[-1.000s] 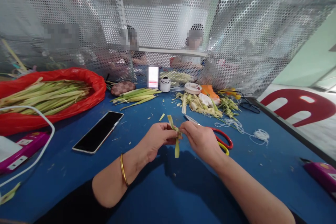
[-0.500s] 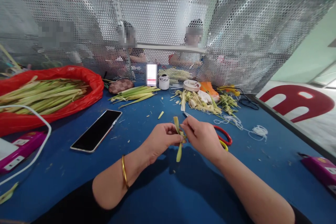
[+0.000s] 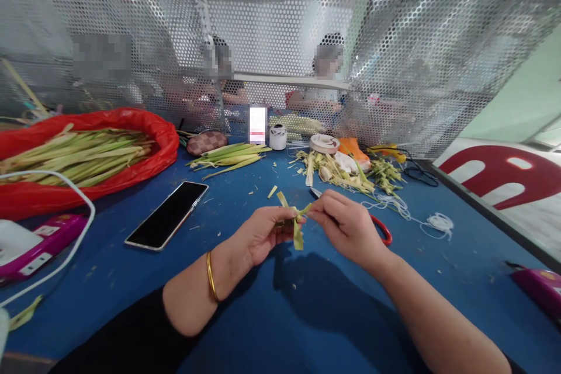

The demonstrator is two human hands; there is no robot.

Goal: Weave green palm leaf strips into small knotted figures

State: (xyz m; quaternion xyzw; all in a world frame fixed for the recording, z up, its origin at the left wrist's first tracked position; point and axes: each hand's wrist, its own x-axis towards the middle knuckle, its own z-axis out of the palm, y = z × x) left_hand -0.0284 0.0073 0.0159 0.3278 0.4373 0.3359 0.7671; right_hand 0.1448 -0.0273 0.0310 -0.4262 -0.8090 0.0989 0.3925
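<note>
Over the blue table, a small piece of folded pale-green leaf strips (image 3: 298, 235) is pinched between the thumb and fingers of my left hand (image 3: 265, 234). Its loose ends stick out up, down and to the right. My right hand (image 3: 346, 225) has its fingertips closed on the end of one strip, just right of the fold. Partly hidden behind my right hand are scissors (image 3: 386, 232); a red handle loop and the blade tip show. Whether that hand touches them I cannot tell. A small leaf scrap (image 3: 272, 191) lies just beyond my hands.
Left are a red bag (image 3: 169, 139) of long leaves, a phone (image 3: 166, 216) and a purple power strip (image 3: 52, 239). Farther back lie a leaf bundle (image 3: 234, 158), a leaf-scrap heap (image 3: 326, 172) and white string (image 3: 439, 222). People sit behind a perforated metal screen (image 3: 280, 23).
The leaf piece has turned in my left hand, and one strip now points right into my right fingertips. My right hand has shifted slightly right, covering more of the scissors. The view has swung slightly left.
</note>
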